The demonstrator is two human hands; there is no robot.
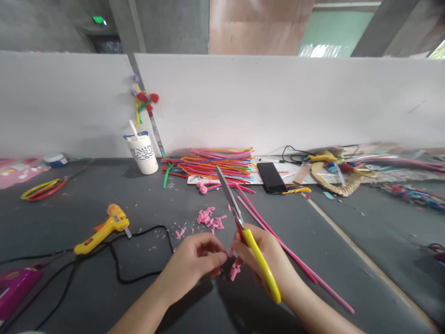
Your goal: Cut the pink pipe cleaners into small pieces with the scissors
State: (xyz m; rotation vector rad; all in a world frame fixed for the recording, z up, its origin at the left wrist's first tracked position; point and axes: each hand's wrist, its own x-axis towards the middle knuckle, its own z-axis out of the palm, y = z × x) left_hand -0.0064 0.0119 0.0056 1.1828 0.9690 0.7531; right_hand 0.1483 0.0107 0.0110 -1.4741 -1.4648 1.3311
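My right hand [264,250] is closed on a pair of scissors [259,255] with yellow and red handles, its closed blades pointing up and away from me. Pink fuzzy bits [235,271] show at the fingertips of that hand. Beside it, my left hand [200,257] has its thumb and fingers pinched together; whatever is in them is hidden. Just beyond the hands, short cut pink pieces [210,219] lie in a small heap on the dark table. Two long pink pipe cleaners [288,250] stretch diagonally past my right hand.
A yellow glue gun [104,229] and its black cord lie at left, near a magenta box [19,287]. Farther back are a white cup [143,153], a bundle of coloured pipe cleaners [215,164], a phone [272,177] and a woven ring [335,181]. A white partition [278,102] stands behind.
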